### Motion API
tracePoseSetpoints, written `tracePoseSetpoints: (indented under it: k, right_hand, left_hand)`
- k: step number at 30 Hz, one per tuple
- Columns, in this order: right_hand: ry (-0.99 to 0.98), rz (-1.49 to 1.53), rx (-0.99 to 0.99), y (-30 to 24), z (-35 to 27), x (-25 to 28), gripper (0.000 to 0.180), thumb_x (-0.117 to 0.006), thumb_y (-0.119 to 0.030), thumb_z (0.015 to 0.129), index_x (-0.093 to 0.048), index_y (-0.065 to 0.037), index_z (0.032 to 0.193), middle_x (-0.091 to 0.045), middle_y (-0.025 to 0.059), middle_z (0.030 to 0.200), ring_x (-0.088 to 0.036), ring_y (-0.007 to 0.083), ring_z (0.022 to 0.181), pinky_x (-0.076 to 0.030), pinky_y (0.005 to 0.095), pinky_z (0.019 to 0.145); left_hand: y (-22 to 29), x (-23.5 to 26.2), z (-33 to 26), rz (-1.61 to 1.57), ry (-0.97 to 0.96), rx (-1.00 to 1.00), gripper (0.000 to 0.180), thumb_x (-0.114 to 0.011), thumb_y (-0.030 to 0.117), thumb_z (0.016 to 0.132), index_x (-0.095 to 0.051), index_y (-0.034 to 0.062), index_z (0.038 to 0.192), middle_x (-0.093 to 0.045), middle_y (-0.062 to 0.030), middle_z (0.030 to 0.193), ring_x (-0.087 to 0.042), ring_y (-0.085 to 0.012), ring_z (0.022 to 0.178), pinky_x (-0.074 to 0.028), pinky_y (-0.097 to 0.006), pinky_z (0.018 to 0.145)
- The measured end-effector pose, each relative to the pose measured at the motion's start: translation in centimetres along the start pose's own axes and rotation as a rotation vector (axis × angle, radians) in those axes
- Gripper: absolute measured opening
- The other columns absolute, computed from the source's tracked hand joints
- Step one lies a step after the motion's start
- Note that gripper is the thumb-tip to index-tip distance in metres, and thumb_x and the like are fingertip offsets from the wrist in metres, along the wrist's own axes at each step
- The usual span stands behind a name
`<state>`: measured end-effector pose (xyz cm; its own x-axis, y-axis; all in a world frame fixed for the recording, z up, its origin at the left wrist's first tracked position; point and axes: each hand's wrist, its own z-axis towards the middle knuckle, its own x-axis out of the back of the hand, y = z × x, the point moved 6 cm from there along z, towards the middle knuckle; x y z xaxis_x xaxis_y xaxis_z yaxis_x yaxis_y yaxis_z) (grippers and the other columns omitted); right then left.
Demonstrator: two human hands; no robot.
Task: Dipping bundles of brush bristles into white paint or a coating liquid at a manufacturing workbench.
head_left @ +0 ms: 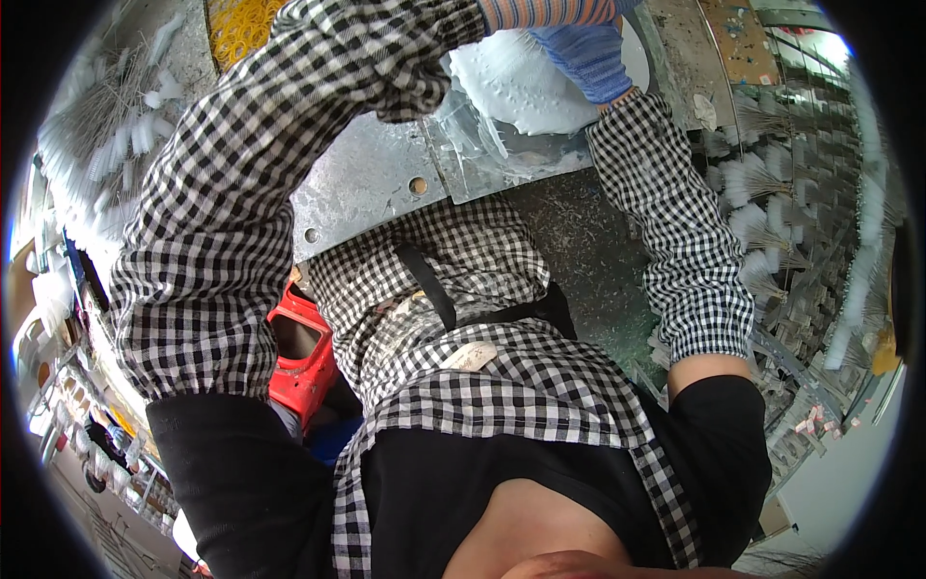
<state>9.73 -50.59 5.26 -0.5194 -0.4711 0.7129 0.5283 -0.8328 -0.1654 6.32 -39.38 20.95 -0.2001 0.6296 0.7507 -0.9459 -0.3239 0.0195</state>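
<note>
My left hand [555, 13], in an orange-and-grey striped knit glove, reaches across at the top edge of the view. Just below it is my right hand [586, 60], wearing a blue knit glove. Both sets of fingers are cut off by the frame edge or hidden, so what they hold does not show. Under and beside the hands spreads a thick mass of white paste [516, 87], with smears running onto the metal worktop [371, 169]. Checked sleeves cover both my forearms.
Yellow rings or bands [241, 31] are heaped at the far left. Bundles of white-tufted wire brushes [116, 125] lie to the left, and more brushes [767, 207] fill the right side. A red plastic stool or crate [307, 352] stands low beside my lap.
</note>
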Motion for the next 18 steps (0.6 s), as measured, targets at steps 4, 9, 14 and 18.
tracePoseSetpoints:
  k: [4,9,14,18]
  right_hand:
    - [0.187,0.368,-0.099,-1.9,1.7,1.4,0.065,-0.074,-0.031,0.093,-0.041,-0.005,0.142,-0.056,0.0189,0.128,-0.06,0.0306,0.117,-0.052,0.0419,0.093]
    - [0.163,0.392,0.057,-1.7,1.5,1.1,0.064,-0.075,-0.03,0.092,-0.043,-0.004,0.142,-0.056,0.0179,0.129,-0.061,0.0297,0.116,-0.052,0.0409,0.092]
    - [0.111,0.253,0.166,-2.6,1.8,1.2,0.061,-0.075,-0.027,0.092,-0.045,-0.004,0.141,-0.057,0.0167,0.13,-0.062,0.0278,0.115,-0.053,0.04,0.091]
    - [0.131,-0.097,0.362,-3.0,1.2,0.7,0.058,-0.072,-0.03,0.093,-0.049,-0.006,0.14,-0.059,0.0162,0.129,-0.063,0.024,0.114,-0.053,0.0387,0.091]
  left_hand:
    - [-0.3,-0.7,-1.1,0.026,0.092,0.004,0.02,-0.066,0.014,0.079,-0.066,0.0038,0.095,-0.062,-0.0145,0.091,-0.064,-0.0365,0.085,-0.055,-0.045,0.075]
    - [0.8,0.2,-2.3,0.024,0.187,-0.033,0.022,-0.064,0.014,0.077,-0.065,0.0058,0.098,-0.06,-0.0121,0.094,-0.063,-0.0342,0.091,-0.056,-0.042,0.077]
    - [0.5,0.2,-2.7,0.034,0.138,0.006,0.022,-0.063,0.013,0.078,-0.067,0.0058,0.099,-0.062,-0.0118,0.095,-0.063,-0.0345,0.091,-0.056,-0.042,0.078]
    - [0.5,0.9,-3.2,0.038,0.192,0.0,0.024,-0.065,0.013,0.081,-0.069,0.0061,0.104,-0.063,-0.0118,0.097,-0.064,-0.0344,0.092,-0.056,-0.042,0.079]
